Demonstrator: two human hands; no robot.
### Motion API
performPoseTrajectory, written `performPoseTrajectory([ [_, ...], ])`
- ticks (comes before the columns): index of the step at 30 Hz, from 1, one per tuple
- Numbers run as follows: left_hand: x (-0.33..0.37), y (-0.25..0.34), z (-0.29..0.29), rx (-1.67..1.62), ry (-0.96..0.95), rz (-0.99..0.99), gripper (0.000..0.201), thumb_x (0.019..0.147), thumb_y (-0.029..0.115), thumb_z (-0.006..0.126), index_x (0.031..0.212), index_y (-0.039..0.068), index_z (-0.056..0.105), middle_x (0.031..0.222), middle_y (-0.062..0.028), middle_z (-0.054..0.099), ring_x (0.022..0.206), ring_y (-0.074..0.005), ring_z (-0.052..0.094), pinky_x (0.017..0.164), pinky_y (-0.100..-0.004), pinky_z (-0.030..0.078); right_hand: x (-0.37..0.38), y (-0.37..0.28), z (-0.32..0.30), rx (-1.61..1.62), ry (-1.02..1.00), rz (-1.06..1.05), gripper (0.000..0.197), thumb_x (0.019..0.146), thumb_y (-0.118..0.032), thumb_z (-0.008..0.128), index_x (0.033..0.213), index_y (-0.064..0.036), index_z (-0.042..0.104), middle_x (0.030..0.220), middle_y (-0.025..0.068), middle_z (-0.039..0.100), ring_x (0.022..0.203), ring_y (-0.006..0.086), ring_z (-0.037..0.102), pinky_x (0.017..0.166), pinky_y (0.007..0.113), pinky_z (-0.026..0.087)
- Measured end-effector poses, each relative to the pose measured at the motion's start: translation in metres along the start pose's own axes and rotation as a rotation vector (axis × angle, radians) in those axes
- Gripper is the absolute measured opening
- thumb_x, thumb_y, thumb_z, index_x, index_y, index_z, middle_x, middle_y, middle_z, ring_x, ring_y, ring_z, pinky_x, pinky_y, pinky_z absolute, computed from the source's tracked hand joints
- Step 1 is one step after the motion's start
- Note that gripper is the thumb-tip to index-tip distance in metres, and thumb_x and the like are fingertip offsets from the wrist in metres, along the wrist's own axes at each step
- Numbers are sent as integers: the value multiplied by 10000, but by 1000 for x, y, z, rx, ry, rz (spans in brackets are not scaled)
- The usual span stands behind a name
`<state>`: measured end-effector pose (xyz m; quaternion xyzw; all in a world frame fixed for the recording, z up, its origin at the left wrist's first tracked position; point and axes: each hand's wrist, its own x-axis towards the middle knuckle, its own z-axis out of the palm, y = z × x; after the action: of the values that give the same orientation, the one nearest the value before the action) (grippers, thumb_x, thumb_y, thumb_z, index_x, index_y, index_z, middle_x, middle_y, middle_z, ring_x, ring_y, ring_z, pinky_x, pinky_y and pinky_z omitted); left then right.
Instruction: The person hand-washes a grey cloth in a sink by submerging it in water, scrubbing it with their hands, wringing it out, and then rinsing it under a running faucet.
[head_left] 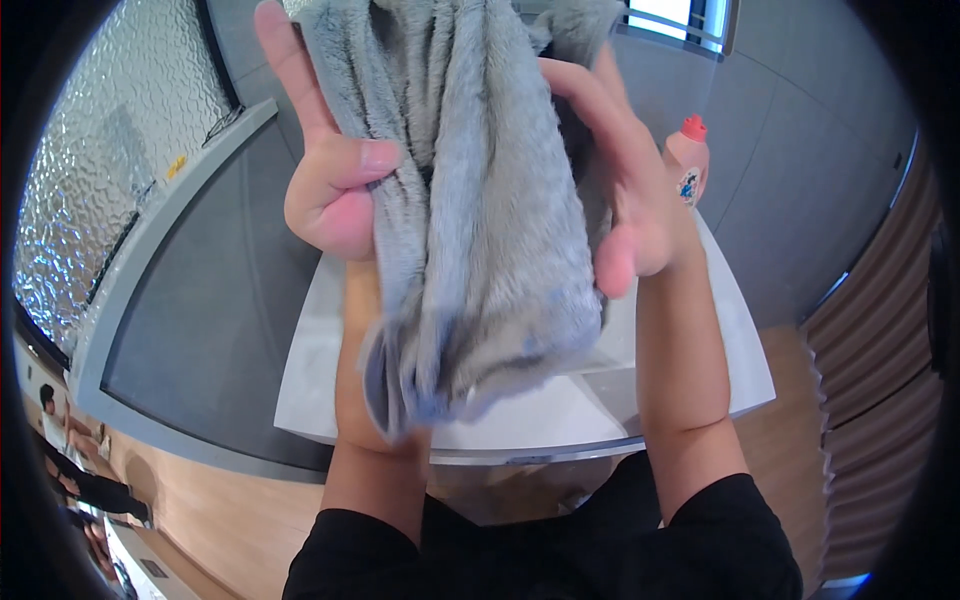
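A fluffy grey towel [500,210] hangs in loose folds in front of me, above a white sink [745,370]. My left hand [340,190] grips its left edge, the thumb pressed on the fabric and one finger pointing up. On the other side, my right hand [630,180] is curved about the towel's right edge, with its thumb low and some fingers reaching up toward the top folds. Part of those fingers is blurred or behind the cloth. The towel's lower end dangles over my left forearm and covers much of the basin.
A pink bottle with a red cap [688,160] stands at the sink's back right. Left of the sink runs a grey partition [200,330] beside textured glass [90,170]. A brown curtain [880,400] hangs at the right. Other people [75,440] are far off at lower left.
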<state>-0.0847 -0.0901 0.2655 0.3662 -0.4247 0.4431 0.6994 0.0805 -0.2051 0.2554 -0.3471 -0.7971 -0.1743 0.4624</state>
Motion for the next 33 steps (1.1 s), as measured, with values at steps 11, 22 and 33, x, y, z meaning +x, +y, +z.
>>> performPoseTrajectory([
  [11, 4, -7, -2, 374, 269, 17, 844, 757, 34, 446, 1581, 29, 261, 1462, -260, 478, 1357, -415, 478, 1194, -534, 328, 5, -17, 8, -122, 322, 99, 380, 868, -82, 613, 1227, 39, 646, 1252, 159, 617, 1126, 285, 631, 983, 344, 475],
  [22, 14, -8, -14, 783, 75, -389, 836, 767, -88, 442, 1574, 62, 279, 1390, -212, 532, 1231, -338, 604, 945, -448, 572, -11, -5, -19, 343, 1011, 630, 354, 1041, -228, 532, 1316, -9, 579, 1202, 124, 662, 1065, 224, 658, 912, 370, 553],
  [33, -16, -65, 20, 651, -181, -399, 938, 802, 347, 874, 1488, 18, 325, 1312, -112, 557, 1232, -214, 544, 1055, -365, 445, 19, -7, 5, 62, 751, 73, 570, 835, 5, 758, 1330, -22, 477, 1215, 115, 619, 1122, 194, 620, 991, 333, 493],
])
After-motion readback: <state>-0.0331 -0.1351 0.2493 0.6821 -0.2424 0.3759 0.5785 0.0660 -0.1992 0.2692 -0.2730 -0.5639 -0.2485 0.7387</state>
